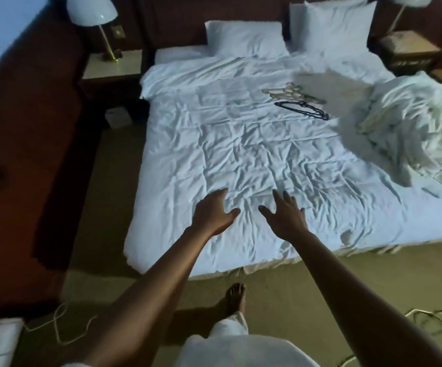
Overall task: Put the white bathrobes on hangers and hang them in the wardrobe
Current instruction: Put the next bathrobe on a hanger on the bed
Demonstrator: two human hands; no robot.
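Task judged not yet begun: crumpled white bathrobes [405, 128] heaped at the bed's two o'clock, pale and black hangers [298, 102] loose at one o'clock, left hand [214, 213] and right hand [286, 215] spread, holding nothing.

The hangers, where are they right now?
In the head view the hangers lie on the bed, far right side, between the pillows and the heaped bathrobes.
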